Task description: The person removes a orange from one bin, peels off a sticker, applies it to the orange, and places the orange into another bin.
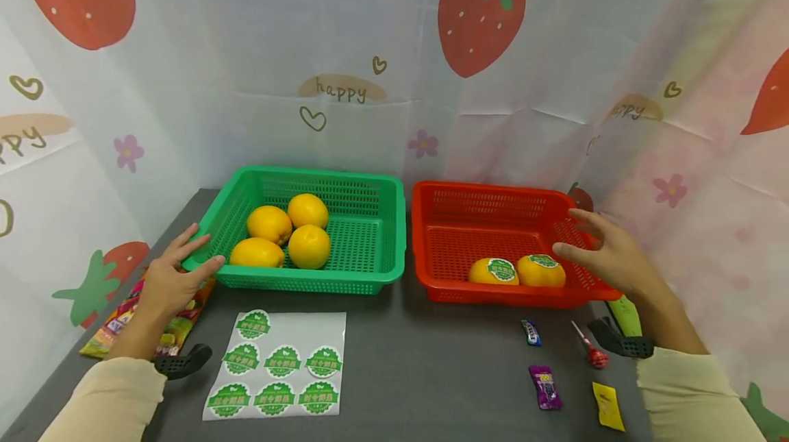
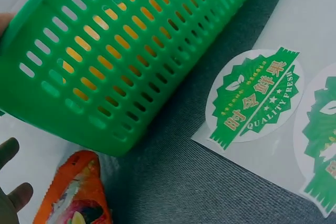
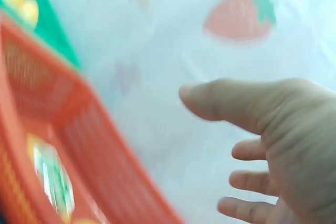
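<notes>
A green basket (image 1: 364, 284) holds several yellow-orange round fruits (image 1: 309, 247). My left hand (image 1: 168, 284) is at its front left corner, fingers spread, with fingertips at the rim. To the right stands a red basket (image 1: 493, 294) with two similar fruits (image 1: 540, 271), each bearing a green-and-white round sticker (image 1: 501, 269). Beside its right rim my right hand (image 1: 607, 253) has its fingers apart and holds nothing. In the right wrist view the thumb (image 3: 220, 98) points toward the red basket without touching it. A white sheet of round green stickers (image 1: 308, 329) lies before the green basket.
A colourful snack bag (image 1: 185, 318) lies under my left forearm. On the right are a blue-wrapped candy (image 1: 531, 333), a purple packet (image 1: 545, 387), a red lollipop (image 1: 596, 358), a yellow packet (image 1: 608, 406) and a green item (image 1: 625, 316) partly hidden by my wrist. A strawberry-print curtain (image 1: 370, 133) hangs behind.
</notes>
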The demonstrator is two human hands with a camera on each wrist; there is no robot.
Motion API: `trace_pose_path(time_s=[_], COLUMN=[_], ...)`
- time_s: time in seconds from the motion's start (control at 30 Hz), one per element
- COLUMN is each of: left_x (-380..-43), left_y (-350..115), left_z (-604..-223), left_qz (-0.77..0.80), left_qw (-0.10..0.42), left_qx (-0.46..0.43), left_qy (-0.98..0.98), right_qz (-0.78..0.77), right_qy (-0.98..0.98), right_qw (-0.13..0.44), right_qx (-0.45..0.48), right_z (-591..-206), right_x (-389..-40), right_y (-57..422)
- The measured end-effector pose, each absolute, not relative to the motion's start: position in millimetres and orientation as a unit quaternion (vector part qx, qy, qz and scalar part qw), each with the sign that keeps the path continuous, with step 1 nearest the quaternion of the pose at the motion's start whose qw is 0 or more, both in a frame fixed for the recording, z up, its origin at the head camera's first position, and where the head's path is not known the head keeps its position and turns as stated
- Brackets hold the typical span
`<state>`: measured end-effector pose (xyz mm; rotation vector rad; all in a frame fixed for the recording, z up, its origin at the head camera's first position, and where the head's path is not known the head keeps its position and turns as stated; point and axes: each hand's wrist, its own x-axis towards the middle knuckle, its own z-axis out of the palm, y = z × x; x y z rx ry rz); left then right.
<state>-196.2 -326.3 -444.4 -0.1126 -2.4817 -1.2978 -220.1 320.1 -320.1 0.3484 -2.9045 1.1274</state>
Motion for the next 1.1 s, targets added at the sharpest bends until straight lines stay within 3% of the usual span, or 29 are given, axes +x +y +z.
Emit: trace_pose_path(time_s=[0.37,0.67,1.1], left_x=[-196,-196,-195], left_y=[-323,-323,-320], left_z=[-450,-450,-449], left_qz=[-0.465,-0.466,-0.464], left_qw=[0.189,0.183,0.181], left_qx=[-0.037,-0.030,-0.023], left_qy=[-0.864,-0.865,-0.867], right_qz=[0.482,0.502,0.452], right_qy=[-0.851,-0.824,-0.852], right_qw=[-0.039,-0.082,-0.174], right_qx=[0.203,0.249,0.198], right_z=[-296,-318,-364], right_x=[-243,-272,-299], right_y=[204,114,9])
